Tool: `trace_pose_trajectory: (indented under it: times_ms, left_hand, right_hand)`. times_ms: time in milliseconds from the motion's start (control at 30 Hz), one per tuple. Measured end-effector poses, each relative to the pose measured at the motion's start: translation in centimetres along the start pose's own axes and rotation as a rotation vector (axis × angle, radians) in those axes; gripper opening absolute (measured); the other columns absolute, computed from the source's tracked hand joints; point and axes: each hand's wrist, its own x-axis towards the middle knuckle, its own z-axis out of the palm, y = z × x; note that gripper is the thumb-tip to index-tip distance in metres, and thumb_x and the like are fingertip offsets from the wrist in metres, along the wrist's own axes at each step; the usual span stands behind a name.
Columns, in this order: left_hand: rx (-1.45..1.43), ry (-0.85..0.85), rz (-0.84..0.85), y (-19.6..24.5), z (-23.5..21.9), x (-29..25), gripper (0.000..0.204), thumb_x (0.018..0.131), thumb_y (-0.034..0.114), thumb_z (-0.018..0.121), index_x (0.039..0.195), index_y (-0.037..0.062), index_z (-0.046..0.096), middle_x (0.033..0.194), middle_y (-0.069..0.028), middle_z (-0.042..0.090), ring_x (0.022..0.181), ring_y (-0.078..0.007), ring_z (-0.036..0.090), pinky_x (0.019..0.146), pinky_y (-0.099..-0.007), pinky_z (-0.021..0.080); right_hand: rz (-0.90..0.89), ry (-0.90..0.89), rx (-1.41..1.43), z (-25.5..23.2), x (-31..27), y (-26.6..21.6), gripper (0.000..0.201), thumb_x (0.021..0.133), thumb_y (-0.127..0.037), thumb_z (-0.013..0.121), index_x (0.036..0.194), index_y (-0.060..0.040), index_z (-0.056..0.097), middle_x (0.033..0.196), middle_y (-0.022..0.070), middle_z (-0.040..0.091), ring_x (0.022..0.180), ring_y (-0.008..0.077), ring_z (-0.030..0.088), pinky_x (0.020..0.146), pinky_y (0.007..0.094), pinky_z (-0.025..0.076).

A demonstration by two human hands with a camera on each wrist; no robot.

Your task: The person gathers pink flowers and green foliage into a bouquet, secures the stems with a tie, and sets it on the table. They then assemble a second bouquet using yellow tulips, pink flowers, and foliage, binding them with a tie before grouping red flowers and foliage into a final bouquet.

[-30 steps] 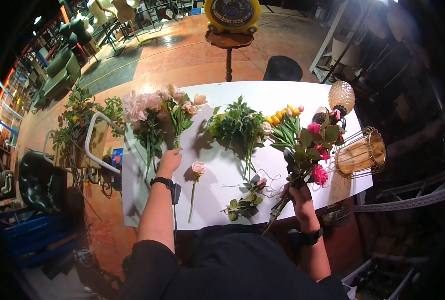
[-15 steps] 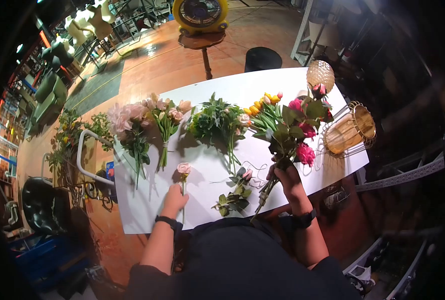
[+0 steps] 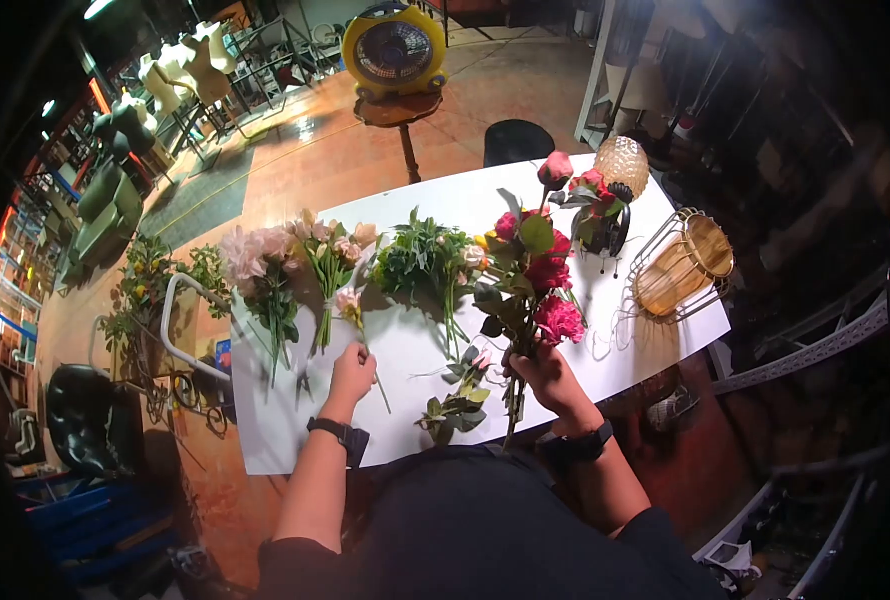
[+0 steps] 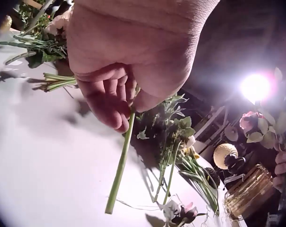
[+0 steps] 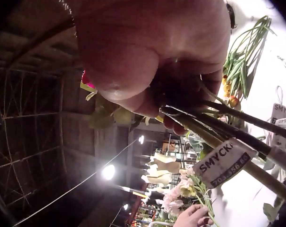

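a cluttered workshop or prop store: mannequins (image 3: 180,75), shelving (image 3: 620,70), yellow fan (image 3: 395,50) (flowers (image 3: 365,260) on white table (image 3: 525,190))

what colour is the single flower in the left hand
Pale pink, on a green stem. The single rose held by the left hand shows best in the head view.

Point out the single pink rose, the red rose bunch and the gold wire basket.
single pink rose (image 3: 348,301), head view, on the bloom above the left hand.
red rose bunch (image 3: 559,320), head view, on the lowest red bloom.
gold wire basket (image 3: 681,266), head view, on its wire side.
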Motion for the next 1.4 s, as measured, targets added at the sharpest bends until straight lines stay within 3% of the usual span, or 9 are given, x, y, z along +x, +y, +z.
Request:
trace_pose_trajectory:
  times_ms: [267, 533, 600, 700, 800, 1000, 1167, 1333, 1400]
  left_hand:
    - [-0.101, -0.006, 0.077, 2.4, 1.5, 2.2, 0.03, 0.091, 0.016, 0.059, 0.115, -0.0014, 0.054, 0.093, -0.0126, 0.065, 0.073, -0.0181, 0.069, 0.058, -0.0291, 0.051]
    - [-0.282, -0.382, -0.019, 7.8, 0.7, -4.1, 0.026, 0.094, 0.016, 0.058, 0.115, 0.0012, 0.055, 0.104, -0.0074, 0.063, 0.088, -0.0149, 0.066, 0.068, -0.027, 0.051]
    - [-0.326, -0.599, 0.173, 10.9, 0.5, -5.7, 0.03, 0.097, 0.016, 0.056, 0.122, 0.0021, 0.051, 0.115, -0.0091, 0.061, 0.1, -0.0176, 0.063, 0.078, -0.0307, 0.051]
    - [-0.496, -0.569, 0.235, 13.9, 0.3, -7.2, 0.039, 0.095, 0.014, 0.061, 0.13, 0.002, 0.047, 0.122, -0.0085, 0.056, 0.113, -0.0177, 0.056, 0.091, -0.0314, 0.05]
    - [-0.671, -0.489, 0.341, 14.6, -0.8, -6.9, 0.049, 0.094, 0.01, 0.061, 0.137, 0.003, 0.039, 0.13, -0.0096, 0.051, 0.122, -0.0181, 0.049, 0.099, -0.0334, 0.045]
    - [-0.868, -0.274, 0.431, 14.1, -5.3, -7.4, 0.049, 0.093, 0.008, 0.062, 0.137, 0.0047, 0.04, 0.132, -0.0069, 0.051, 0.126, -0.017, 0.045, 0.105, -0.0355, 0.037]
    - [-0.91, -0.298, 0.358, 9.9, -9.5, -6.5, 0.048, 0.09, 0.006, 0.066, 0.133, 0.0031, 0.045, 0.129, -0.0072, 0.053, 0.122, -0.0176, 0.05, 0.104, -0.0352, 0.04]
    - [-0.593, -0.176, 0.635, 9.1, -13.0, -6.8, 0.055, 0.084, -0.005, 0.067, 0.133, 0.0023, 0.042, 0.122, -0.0083, 0.057, 0.113, -0.0179, 0.056, 0.094, -0.0327, 0.047]
    - [-0.581, -0.215, 0.661, 8.1, -14.3, -6.7, 0.06, 0.082, -0.007, 0.067, 0.135, 0.0037, 0.04, 0.121, -0.0086, 0.057, 0.113, -0.0185, 0.057, 0.092, -0.0315, 0.049]
  right_hand:
    - [-0.021, 0.071, 0.027, 0.2, -1.6, 1.2, 0.016, 0.093, -0.015, 0.06, 0.096, 0.0005, 0.064, 0.078, -0.001, 0.06, 0.071, 0.0086, 0.051, 0.064, 0.0275, 0.043]
    - [-0.016, -0.018, -0.214, 0.6, -1.4, -0.7, 0.02, 0.092, -0.016, 0.061, 0.105, -0.0007, 0.06, 0.083, 0.0029, 0.06, 0.077, 0.012, 0.051, 0.069, 0.0313, 0.045]
    - [-0.082, -0.035, -0.181, 1.8, -0.6, -1.3, 0.024, 0.091, -0.017, 0.062, 0.109, -0.0017, 0.058, 0.084, 0.0085, 0.061, 0.076, 0.0171, 0.054, 0.072, 0.0344, 0.046]
    - [-0.372, -0.11, -0.337, 4.0, 1.1, -2.2, 0.024, 0.09, -0.017, 0.061, 0.109, -0.0027, 0.058, 0.083, 0.0186, 0.063, 0.073, 0.0312, 0.058, 0.069, 0.0386, 0.047]
    - [-0.301, -0.218, -0.332, 6.8, 2.2, -5.6, 0.023, 0.091, -0.018, 0.062, 0.107, -0.0023, 0.058, 0.084, 0.0191, 0.063, 0.072, 0.0333, 0.058, 0.068, 0.0392, 0.046]
    - [-0.362, -0.373, -0.245, 11.2, 3.2, -7.4, 0.025, 0.092, -0.014, 0.061, 0.113, -0.0015, 0.056, 0.088, 0.0161, 0.063, 0.08, 0.021, 0.06, 0.073, 0.0363, 0.047]
    - [-0.23, -0.467, -0.33, 15.8, 3.4, -9.6, 0.029, 0.092, -0.011, 0.062, 0.119, -0.0026, 0.055, 0.107, 0.0133, 0.061, 0.095, 0.0202, 0.059, 0.084, 0.0352, 0.048]
    - [-0.276, -0.466, -0.261, 20.2, 5.3, -8.2, 0.039, 0.092, -0.011, 0.061, 0.129, -0.0066, 0.053, 0.124, 0.0148, 0.055, 0.114, 0.026, 0.052, 0.096, 0.0385, 0.044]
    - [-0.595, -0.399, -0.414, 22.3, 6.2, -8.3, 0.041, 0.092, -0.013, 0.06, 0.132, -0.0069, 0.051, 0.128, 0.0162, 0.053, 0.119, 0.0323, 0.05, 0.103, 0.0417, 0.039]
